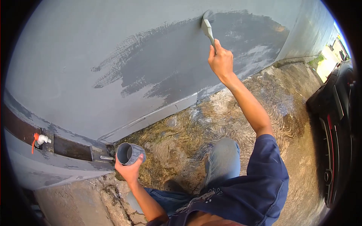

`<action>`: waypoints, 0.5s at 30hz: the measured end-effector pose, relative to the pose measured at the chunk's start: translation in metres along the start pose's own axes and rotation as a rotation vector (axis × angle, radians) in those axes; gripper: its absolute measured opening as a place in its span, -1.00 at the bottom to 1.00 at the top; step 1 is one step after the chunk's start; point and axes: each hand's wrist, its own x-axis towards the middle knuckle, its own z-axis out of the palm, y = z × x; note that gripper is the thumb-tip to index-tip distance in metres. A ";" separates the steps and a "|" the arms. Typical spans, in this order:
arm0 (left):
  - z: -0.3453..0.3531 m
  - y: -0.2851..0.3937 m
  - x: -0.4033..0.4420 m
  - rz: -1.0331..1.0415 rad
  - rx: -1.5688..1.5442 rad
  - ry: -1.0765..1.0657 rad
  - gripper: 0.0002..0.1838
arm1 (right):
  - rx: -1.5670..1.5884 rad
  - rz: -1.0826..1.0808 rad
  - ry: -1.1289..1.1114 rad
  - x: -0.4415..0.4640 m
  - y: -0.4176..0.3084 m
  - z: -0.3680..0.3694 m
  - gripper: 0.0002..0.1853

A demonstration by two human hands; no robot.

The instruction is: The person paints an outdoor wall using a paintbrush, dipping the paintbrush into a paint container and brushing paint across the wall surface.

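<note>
My right hand (221,62) is closed around the handle of a paintbrush (207,28). The bristles press on the grey wall (71,71), at the upper edge of a darker grey painted patch (162,56). That patch stretches across the wall with streaky, ragged ends at the left. Low at the left, my left hand (130,171) is wrapped around a grey paint cup (128,153). The cup's mouth faces up toward me. Its inside looks grey, and I cannot tell how much paint it holds.
A white tap with an orange handle (40,139) sticks out of the wall at the left, near a short pipe (107,158). Rough, patterned concrete floor (166,150) lies below. A black car (335,132) stands at the right. My bent knee (223,158) is close to the wall.
</note>
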 end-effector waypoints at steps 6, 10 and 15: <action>-0.002 0.026 -0.010 -0.003 -0.154 0.008 -0.30 | 0.246 -0.303 -0.166 -0.064 -0.160 0.026 -0.60; -0.018 0.031 -0.015 0.038 -0.186 0.099 -0.30 | 0.445 -0.350 -0.283 -0.118 -0.270 0.058 -0.59; -0.036 0.032 -0.012 0.049 -0.127 0.151 -0.32 | 0.553 -0.170 -0.274 -0.112 -0.278 0.071 -0.65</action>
